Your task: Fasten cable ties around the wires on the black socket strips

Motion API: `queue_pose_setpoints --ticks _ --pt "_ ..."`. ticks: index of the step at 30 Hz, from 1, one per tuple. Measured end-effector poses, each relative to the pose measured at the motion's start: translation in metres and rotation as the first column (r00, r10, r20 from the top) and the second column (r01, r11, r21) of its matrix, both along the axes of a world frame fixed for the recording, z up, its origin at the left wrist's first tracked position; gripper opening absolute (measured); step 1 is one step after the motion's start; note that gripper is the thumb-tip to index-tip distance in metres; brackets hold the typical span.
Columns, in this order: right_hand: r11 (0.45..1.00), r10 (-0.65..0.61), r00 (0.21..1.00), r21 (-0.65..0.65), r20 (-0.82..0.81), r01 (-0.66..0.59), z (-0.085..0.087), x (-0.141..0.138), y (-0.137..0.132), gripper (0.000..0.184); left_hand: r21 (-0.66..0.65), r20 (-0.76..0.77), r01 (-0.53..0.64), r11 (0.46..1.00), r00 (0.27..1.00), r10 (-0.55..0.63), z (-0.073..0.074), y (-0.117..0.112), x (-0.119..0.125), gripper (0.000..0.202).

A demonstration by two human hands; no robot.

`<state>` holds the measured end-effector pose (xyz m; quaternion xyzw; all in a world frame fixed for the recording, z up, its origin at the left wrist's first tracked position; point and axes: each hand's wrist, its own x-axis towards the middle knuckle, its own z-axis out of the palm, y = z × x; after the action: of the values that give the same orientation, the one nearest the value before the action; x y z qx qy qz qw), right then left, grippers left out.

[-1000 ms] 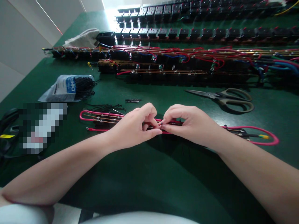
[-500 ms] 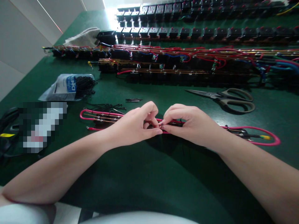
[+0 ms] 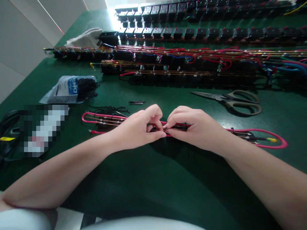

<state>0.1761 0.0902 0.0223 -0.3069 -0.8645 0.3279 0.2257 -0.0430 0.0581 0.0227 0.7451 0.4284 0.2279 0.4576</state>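
Note:
A long dark strip assembly with bare metal rods lies across the table, and a red cable (image 3: 268, 130) runs along it, looping at both ends. Small black cable ties hold the cable to the strip in places. Over the middle of the strip, my left hand (image 3: 141, 127) is closed in a pinch, thumb and fingertips together. Facing it, my right hand (image 3: 192, 126) pinches too, its fingertips almost meeting the left ones. Between them shows a thin dark bit of a cable tie, mostly hidden by the fingers.
Scissors (image 3: 230, 100) lie beyond my right hand. Loose black cable ties (image 3: 107, 110) and an open bag of ties (image 3: 69, 89) are at the left, near a pixelated pale object (image 3: 46, 131). Wired strips (image 3: 179, 60) and rows of black blocks (image 3: 177, 33) fill the back.
Both hands keep their pinch over the middle of the strip. The right fingertips have shifted very slightly; the red loop at the right end has moved a touch.

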Motion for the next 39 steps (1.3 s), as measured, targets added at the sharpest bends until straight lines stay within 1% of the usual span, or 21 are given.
queue_pose_setpoints --ticks 12,18,23,28,32,36,39 --pt "0.995 0.032 0.999 0.091 0.001 -0.032 -0.0029 -0.0021 -0.0004 0.011 0.019 0.025 -0.036 0.999 0.999 0.035 -0.0031 -0.0012 -0.0010 0.034" --pt "0.995 0.035 0.999 0.095 0.006 -0.036 -0.0020 -0.0014 -0.0009 0.011 0.026 0.007 -0.054 0.998 0.999 0.053 -0.0015 -0.0013 0.0002 0.031" --pt "0.995 0.060 0.997 0.082 0.053 -0.064 0.0001 -0.0019 -0.0029 0.003 0.008 -0.004 -0.082 0.997 0.997 0.082 -0.0009 -0.0019 0.0000 0.031" --pt "0.992 0.076 0.992 0.094 0.100 -0.085 -0.0032 -0.0030 -0.0038 0.009 0.007 -0.014 -0.092 0.996 0.996 0.092 -0.0002 -0.0026 -0.0011 0.031" --pt "0.987 0.084 0.991 0.129 0.107 -0.098 -0.0060 -0.0030 -0.0032 0.010 0.056 -0.040 -0.078 0.995 0.996 0.081 0.0001 -0.0022 -0.0005 0.028" --pt "0.982 0.101 0.989 0.148 0.104 -0.116 -0.0063 -0.0022 -0.0031 0.009 0.165 -0.119 -0.025 0.986 0.992 0.045 0.0017 -0.0005 0.0004 0.018" --pt "0.982 0.104 0.990 0.148 0.099 -0.117 -0.0062 -0.0017 -0.0036 0.008 0.192 -0.130 0.016 0.981 0.991 0.009 0.0028 0.0002 0.0005 0.011"
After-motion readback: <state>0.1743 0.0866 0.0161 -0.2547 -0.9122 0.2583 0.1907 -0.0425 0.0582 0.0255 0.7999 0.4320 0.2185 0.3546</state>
